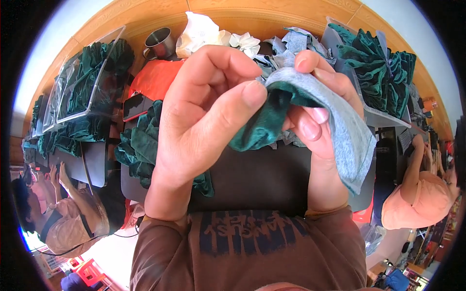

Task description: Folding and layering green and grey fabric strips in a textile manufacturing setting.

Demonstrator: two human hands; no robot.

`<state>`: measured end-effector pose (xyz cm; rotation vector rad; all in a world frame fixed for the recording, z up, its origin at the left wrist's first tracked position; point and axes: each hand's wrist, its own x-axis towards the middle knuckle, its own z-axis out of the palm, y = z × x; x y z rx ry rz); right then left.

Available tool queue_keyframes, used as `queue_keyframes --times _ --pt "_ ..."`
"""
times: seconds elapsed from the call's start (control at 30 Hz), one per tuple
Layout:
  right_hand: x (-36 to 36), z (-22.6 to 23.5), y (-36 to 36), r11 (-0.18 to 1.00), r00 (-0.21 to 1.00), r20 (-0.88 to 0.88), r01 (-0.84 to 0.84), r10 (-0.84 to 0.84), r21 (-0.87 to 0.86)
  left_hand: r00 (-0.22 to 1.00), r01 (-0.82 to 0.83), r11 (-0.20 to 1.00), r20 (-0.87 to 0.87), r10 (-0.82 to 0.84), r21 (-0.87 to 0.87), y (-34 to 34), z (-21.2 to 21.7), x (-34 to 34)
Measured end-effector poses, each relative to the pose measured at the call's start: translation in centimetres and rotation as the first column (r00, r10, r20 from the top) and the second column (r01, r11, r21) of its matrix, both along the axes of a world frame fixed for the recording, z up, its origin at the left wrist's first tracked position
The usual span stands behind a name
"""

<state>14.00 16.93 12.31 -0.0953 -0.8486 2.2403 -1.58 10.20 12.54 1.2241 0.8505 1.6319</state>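
Note:
A strip of fabric (pixel 352 150), dark green velvet on one face and pale grey-blue on the other, is held up in front of my chest. My left hand (pixel 194 116) pinches its left end between thumb and curled fingers. On the other side my right hand (pixel 342 87) has its fingers around the folded strip, some above and some underneath. The pale face arches over the top and one end hangs down on the right. Below and behind my left hand, gathered green velvet (pixel 138 145) lies on the dark table (pixel 252 179).
Clear bins with green velvet bundles (pixel 383 72) stand at far left and far right. Along the back are a metal mug (pixel 160 42), crumpled paper (pixel 199 34) and pale fabric scraps (pixel 301 41). A phone (pixel 137 106) lies by a red sheet (pixel 154 80). Co-workers sit on both sides.

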Motion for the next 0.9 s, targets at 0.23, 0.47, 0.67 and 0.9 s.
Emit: queue_keyframes --times 0.23,0.47,0.67,0.9 --pt "0.1 -0.6 0.6 0.994 0.99 -0.097 -0.098 0.102 0.048 0.996 -0.003 0.998 -0.093 0.008 0.055 -0.1 -0.4 -0.1" --pt "-0.2 -1.2 1.0 0.878 0.954 0.16 0.157 -0.253 0.453 0.998 -0.056 0.993 -0.001 0.057 0.104 0.3 -0.6 -0.4" --pt "0.0 -1.7 1.1 0.822 0.895 0.098 0.351 -0.436 0.449 0.97 -0.048 0.966 -0.218 0.105 0.252 0.5 -1.1 -1.0" --pt "-0.8 -1.2 0.4 0.756 0.834 0.035 0.481 -0.551 0.443 0.783 -0.177 0.924 -0.52 0.342 0.34 0.4 -0.9 0.6"
